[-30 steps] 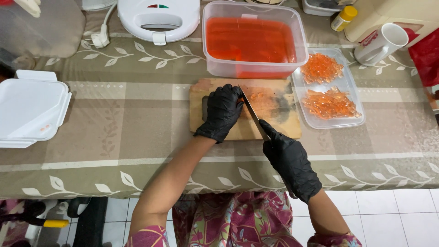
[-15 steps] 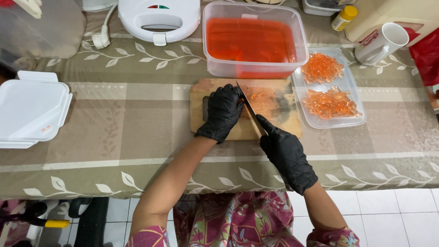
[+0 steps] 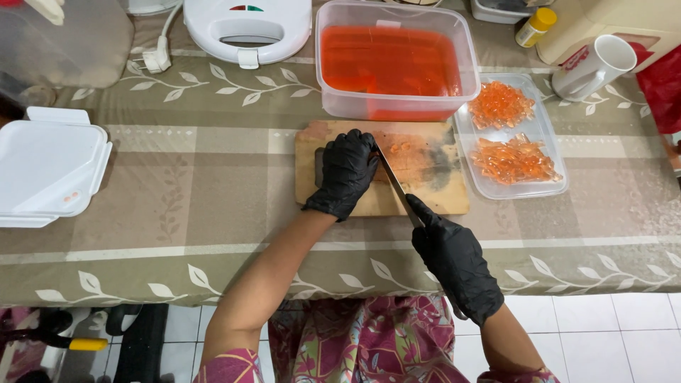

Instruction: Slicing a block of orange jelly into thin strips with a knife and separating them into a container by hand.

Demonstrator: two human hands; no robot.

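A wooden cutting board (image 3: 440, 181) lies on the table with a few orange jelly pieces (image 3: 399, 147) on it. My left hand (image 3: 346, 174), in a black glove, presses down on the board's left half, fingers curled over something I cannot make out. My right hand (image 3: 454, 259), also gloved in black, grips the handle of a knife (image 3: 394, 183). The blade runs up along the left hand's fingers, its tip by the jelly pieces.
A clear tub of orange-red jelly (image 3: 390, 60) stands behind the board. A shallow clear tray (image 3: 546, 188) at the right holds cut jelly cubes. A white lid (image 3: 46, 167), a white sandwich maker (image 3: 247, 25), a white mug (image 3: 592, 65) and a yellow-capped bottle (image 3: 530, 27) sit around.
The knife and my right hand shifted slightly up and left along the board, closer to my left hand. My left hand stayed in place.
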